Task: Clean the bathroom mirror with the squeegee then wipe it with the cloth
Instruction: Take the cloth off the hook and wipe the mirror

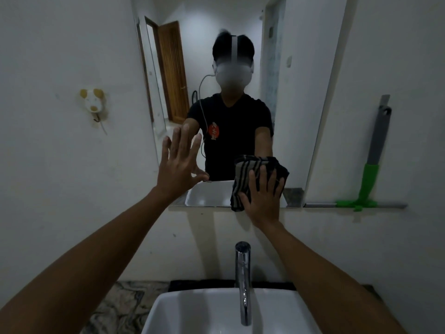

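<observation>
The tall wall mirror (pixel 296 68) hangs above the sink and reflects a person in a black shirt. My right hand (pixel 263 198) presses a dark striped cloth (pixel 243 186) flat against the mirror's lower edge, near the middle. My left hand (pixel 178 162) is spread open, palm on the mirror's lower left edge, holding nothing. The squeegee (pixel 372 174), with a grey and green handle, stands against the wall to the right of the mirror, its blade lying along a narrow ledge, away from both hands.
A white sink (pixel 173 312) with a chrome tap (pixel 243 280) sits directly below my arms. A marbled counter (pixel 120 304) runs to the left of the basin. A small mouse-shaped hook (pixel 94 104) is fixed to the left wall.
</observation>
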